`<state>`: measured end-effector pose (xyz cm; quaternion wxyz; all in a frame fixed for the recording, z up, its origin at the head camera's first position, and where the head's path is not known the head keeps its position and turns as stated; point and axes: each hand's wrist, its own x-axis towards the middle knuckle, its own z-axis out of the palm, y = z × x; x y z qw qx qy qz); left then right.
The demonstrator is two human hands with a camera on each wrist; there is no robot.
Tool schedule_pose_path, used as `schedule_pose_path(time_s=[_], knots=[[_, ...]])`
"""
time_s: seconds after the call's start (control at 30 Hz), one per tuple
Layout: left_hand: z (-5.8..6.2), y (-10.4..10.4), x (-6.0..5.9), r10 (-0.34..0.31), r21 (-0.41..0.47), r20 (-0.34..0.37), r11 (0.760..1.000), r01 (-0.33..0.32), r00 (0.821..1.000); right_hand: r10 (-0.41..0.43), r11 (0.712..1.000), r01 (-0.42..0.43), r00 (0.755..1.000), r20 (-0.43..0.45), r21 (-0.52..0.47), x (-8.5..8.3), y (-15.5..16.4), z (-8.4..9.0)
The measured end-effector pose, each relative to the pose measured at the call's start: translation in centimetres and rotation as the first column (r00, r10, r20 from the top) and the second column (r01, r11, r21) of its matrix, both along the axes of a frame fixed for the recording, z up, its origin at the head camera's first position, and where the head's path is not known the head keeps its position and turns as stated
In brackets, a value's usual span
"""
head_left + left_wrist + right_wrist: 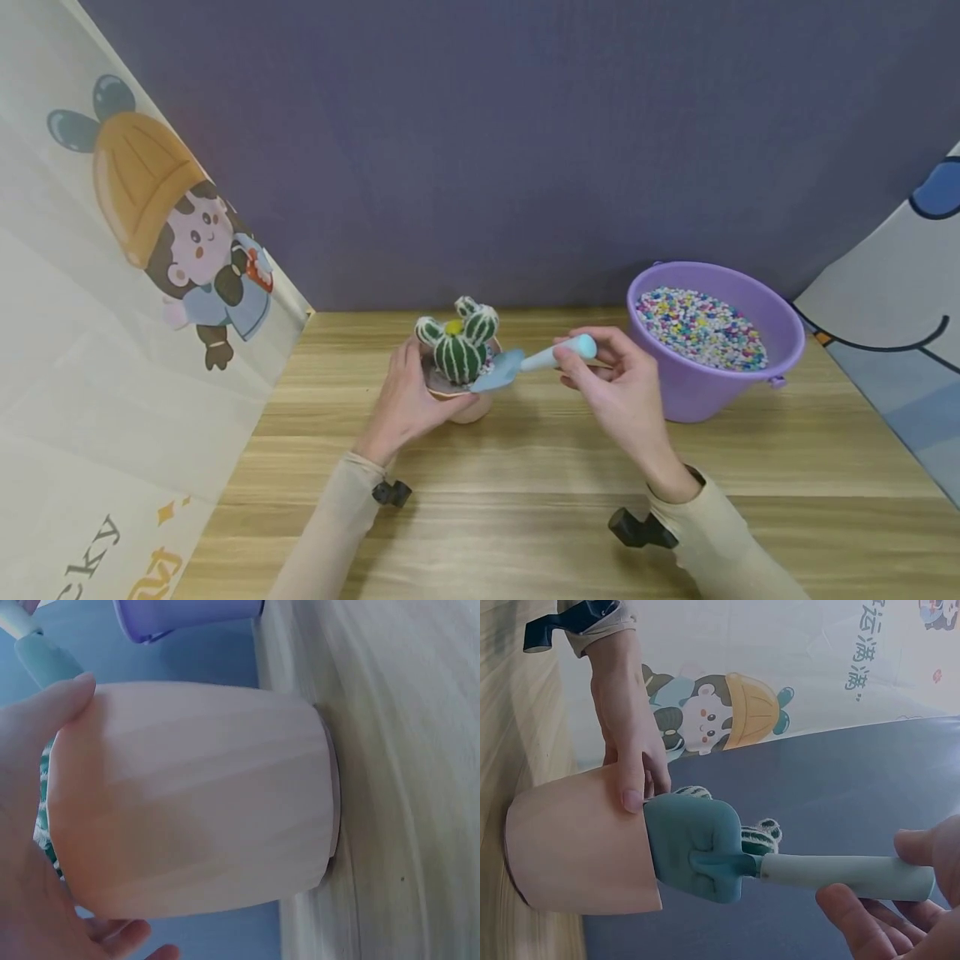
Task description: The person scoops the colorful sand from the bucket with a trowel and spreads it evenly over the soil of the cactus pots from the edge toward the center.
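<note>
A pale pink flower pot (195, 799) stands on the wooden table, holding a knitted-looking green cactus (459, 357) with white stripes and a yellow top. My left hand (412, 400) grips the pot around its rim, thumb toward the front. My right hand (618, 392) pinches the light blue handle of a small garden trowel (697, 847) between thumb and fingers. The trowel's blade (498, 372) tilts down over the pot's right rim, its tip inside beside the cactus. Small coloured beads show in the pot next to the cactus.
A purple bucket (693, 400) with many small multicoloured beads (701, 327) stands at the right on the table (525, 517). A dark blue panel (480, 150) rises behind. A white printed sheet (90, 333) hangs along the left side, another along the right.
</note>
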<state>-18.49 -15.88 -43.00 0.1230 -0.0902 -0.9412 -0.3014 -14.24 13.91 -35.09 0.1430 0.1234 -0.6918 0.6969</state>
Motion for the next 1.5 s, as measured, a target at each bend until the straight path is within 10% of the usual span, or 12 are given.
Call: schedule_pose_path(time_s=[0.47,0.9,1.5], knots=[[-0.3,1.7,0.2,0.148,-0.003,-0.07,0.989,-0.148,0.987,-0.025,0.999,0.025,1.0,-0.014,0.029,0.1,-0.1,0.1],[0.7,-0.6,0.1,-0.073,0.009,0.044,0.997,0.072,0.996,-0.027,0.999,0.027,1.0,-0.006,0.029,0.0,-0.2,0.2],[0.1,-0.4,0.2,-0.047,0.077,0.054,0.996,0.043,0.997,-0.034,0.998,0.031,0.998,-0.061,-0.052,-0.2,-0.3,0.6]])
